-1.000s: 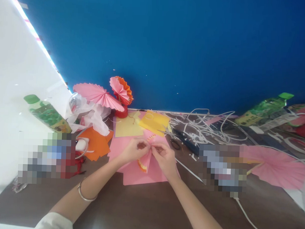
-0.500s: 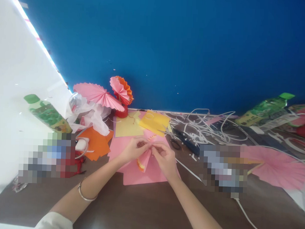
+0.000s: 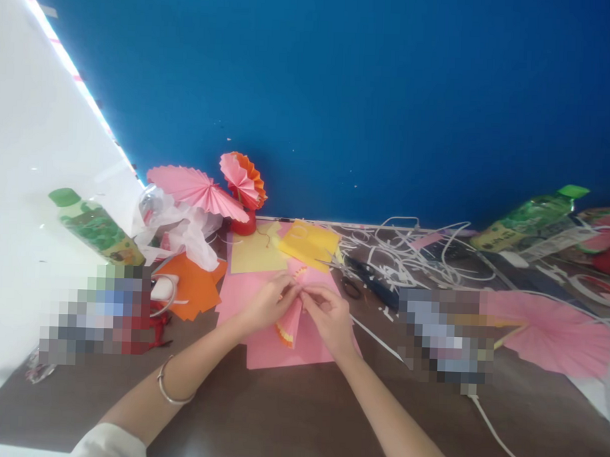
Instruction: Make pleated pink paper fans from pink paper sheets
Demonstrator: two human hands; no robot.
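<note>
Both hands meet over a pink paper sheet (image 3: 271, 350) on the brown table. My left hand (image 3: 268, 302) and my right hand (image 3: 329, 317) pinch the middle of a pleated pink paper fan with a yellow-orange edge (image 3: 289, 322). One half of the fan hangs toward me between the hands; the other half pokes up behind the fingers. A silver bangle (image 3: 168, 392) sits on my left wrist.
Yellow sheets (image 3: 309, 243) and orange paper (image 3: 195, 288) lie behind the pink sheet. Finished paper fans (image 3: 199, 190) stand at the back left by a red holder. Scissors (image 3: 360, 278) and white paper strips (image 3: 409, 252) lie to the right. Green bottles (image 3: 92, 226) flank both sides; a large pink fan (image 3: 556, 330) lies right.
The hands stay pinched together on the fan. The hanging half has swung slightly and the fingers have shifted a little along the fold.
</note>
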